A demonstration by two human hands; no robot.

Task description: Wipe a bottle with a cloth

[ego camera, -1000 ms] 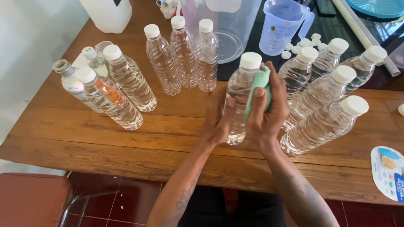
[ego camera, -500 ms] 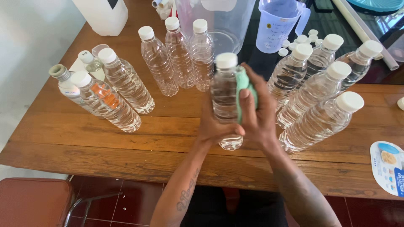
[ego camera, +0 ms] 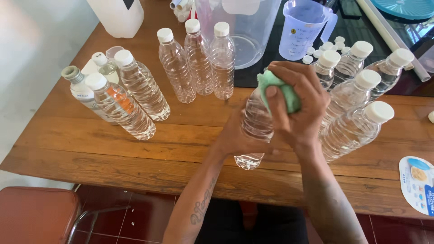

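Observation:
My left hand [ego camera: 237, 138] grips a clear plastic water bottle [ego camera: 254, 126] around its lower half, lifted off the wooden table [ego camera: 68, 144]. My right hand [ego camera: 300, 104] is closed over the bottle's top with a green cloth [ego camera: 282, 92] pressed against it, so the cap is hidden. Capped clear bottles stand in groups around: three at the back [ego camera: 199, 61], several at the left [ego camera: 129, 97] and several at the right [ego camera: 357, 97].
A large clear plastic jug [ego camera: 246, 27] and a pale blue measuring cup [ego camera: 304, 29] stand at the back, with loose white caps [ego camera: 323, 47] beside them. A white jerrycan [ego camera: 118, 16] is at the back left. A round printed label [ego camera: 418, 185] lies at the right edge. A red stool [ego camera: 36, 214] sits below left.
The bottle has been lifted and drawn toward me. My right hand slid with the green cloth from the bottle's side up over its cap, which showed before.

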